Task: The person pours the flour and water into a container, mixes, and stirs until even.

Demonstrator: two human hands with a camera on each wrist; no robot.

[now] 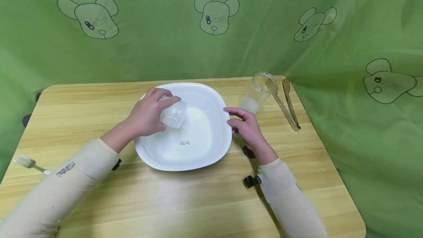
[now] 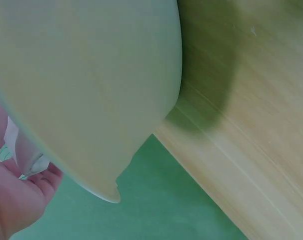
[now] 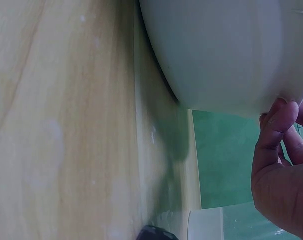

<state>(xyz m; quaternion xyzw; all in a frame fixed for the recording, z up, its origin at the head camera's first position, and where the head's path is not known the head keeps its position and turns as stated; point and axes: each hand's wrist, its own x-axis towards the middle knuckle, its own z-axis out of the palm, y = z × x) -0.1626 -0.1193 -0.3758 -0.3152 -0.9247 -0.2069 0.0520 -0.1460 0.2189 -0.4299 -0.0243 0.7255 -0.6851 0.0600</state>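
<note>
My left hand [image 1: 148, 116] grips a clear, ribbed plastic cup [image 1: 174, 116], tilted over the inside of a white basin [image 1: 211, 153]. The cup's mouth points down and to the right in the head view. At the basin's right side, my right hand [image 1: 247, 127] pinches the rim, with fingers on top and a fingertip against the outer wall [image 3: 231, 55] in the right wrist view. Small dark lettering marks the basin floor. The left wrist view shows the basin's outer side [image 2: 91, 90] covering most of the left hand [image 2: 21, 200] and cup.
A tall glass jar [image 1: 261, 90] with whitish contents stands behind the right hand. Wooden tongs [image 1: 287, 102] lie farther right. A brush [image 1: 25, 161] lies at the left edge, partly behind the left sleeve. A small dark object [image 1: 248, 152] lies near the right wrist. Green curtains surround the table [image 1: 185, 208].
</note>
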